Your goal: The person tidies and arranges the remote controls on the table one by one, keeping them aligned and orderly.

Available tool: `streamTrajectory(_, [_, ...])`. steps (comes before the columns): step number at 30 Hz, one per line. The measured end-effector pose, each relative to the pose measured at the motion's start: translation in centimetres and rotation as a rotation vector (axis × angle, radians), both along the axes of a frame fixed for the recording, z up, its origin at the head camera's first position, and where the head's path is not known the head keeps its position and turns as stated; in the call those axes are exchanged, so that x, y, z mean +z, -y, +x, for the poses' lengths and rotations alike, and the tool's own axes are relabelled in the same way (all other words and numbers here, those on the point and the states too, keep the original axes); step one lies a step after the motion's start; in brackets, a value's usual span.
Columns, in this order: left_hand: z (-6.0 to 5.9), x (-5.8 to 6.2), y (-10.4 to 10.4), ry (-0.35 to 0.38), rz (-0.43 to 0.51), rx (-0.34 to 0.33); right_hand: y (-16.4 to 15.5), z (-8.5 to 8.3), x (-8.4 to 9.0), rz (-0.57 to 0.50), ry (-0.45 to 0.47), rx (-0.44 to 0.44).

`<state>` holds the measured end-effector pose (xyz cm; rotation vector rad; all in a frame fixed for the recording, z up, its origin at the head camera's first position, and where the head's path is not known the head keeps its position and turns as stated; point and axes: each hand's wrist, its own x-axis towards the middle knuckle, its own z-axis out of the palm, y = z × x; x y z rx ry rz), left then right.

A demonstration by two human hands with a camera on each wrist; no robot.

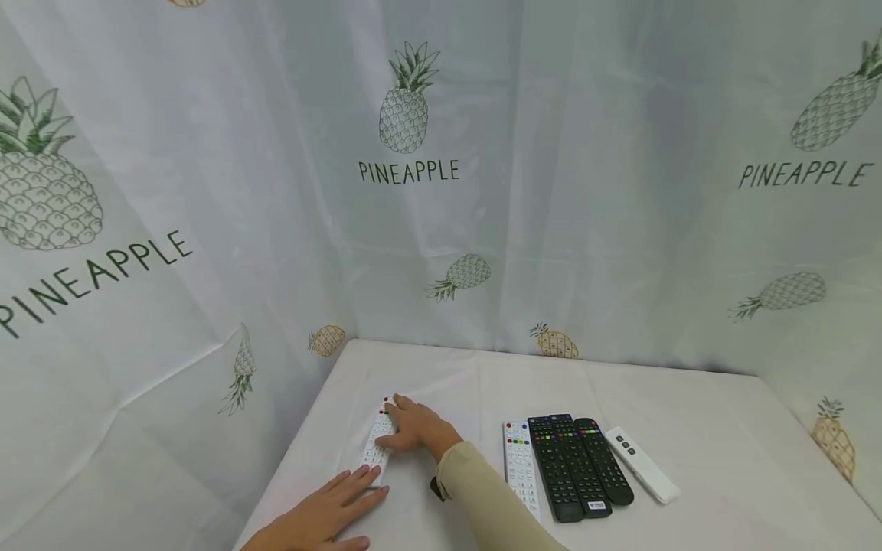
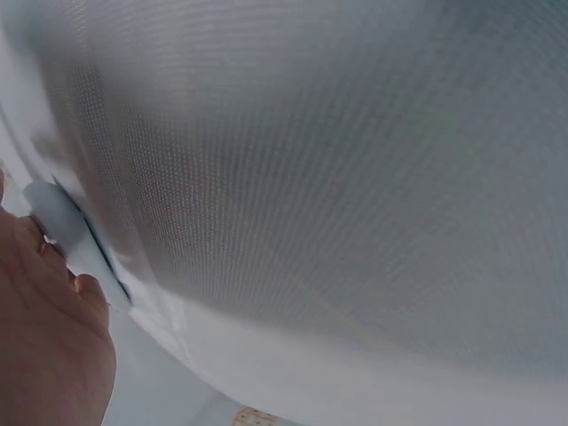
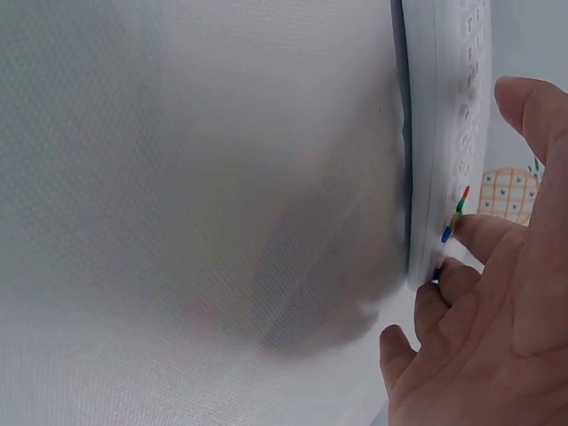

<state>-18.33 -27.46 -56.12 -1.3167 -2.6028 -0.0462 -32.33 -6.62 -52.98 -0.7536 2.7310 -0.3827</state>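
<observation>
A white remote control (image 1: pixel 373 453) with small coloured buttons at its far end lies on the left part of the table. Over that far end reaches my right hand (image 1: pixel 416 427), its fingertips touching the remote. In the right wrist view, the fingers (image 3: pixel 486 232) meet the remote (image 3: pixel 444 133) near the coloured buttons, and the thumb stands apart. My left hand (image 1: pixel 331 509) lies at the near end with its fingers spread and fingertips on the remote's edge. The left wrist view shows the left hand (image 2: pixel 53 328) against the side of the remote (image 2: pixel 67 226).
Right of the right sleeve (image 1: pixel 485 501), several remotes lie side by side: a white one (image 1: pixel 520 463), black ones (image 1: pixel 554 471) and a slim white one (image 1: pixel 644 465). A white cloth covers the table (image 1: pixel 730 459). Pineapple-print curtains (image 1: pixel 572 191) hang behind and at the sides.
</observation>
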Motion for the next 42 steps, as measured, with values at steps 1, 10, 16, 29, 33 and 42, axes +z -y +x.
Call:
streamTrajectory(1, [0.0,0.0,0.0,0.007,-0.001,0.002,0.0,-0.1,0.0,0.002,-0.004,0.001])
streamTrajectory(10, [0.2,-0.1,-0.2,0.032,0.004,0.009,0.0,0.0,0.0,-0.015,-0.016,0.021])
streamTrajectory(16, [0.4,-0.1,-0.5,0.016,-0.007,0.031,0.0,-0.1,-0.1,-0.029,-0.017,0.03])
streamTrajectory(29, [0.6,0.2,-0.6,-0.037,-0.04,0.027,0.0,0.4,-0.5,-0.049,-0.042,0.05])
streamTrajectory(33, [0.5,0.2,-0.5,-0.041,-0.04,0.026,0.1,0.3,-0.7,-0.045,-0.06,0.054])
streamTrajectory(42, [0.6,-0.1,-0.4,0.006,-0.043,0.05,-0.1,0.4,-1.1,-0.058,-0.086,0.059])
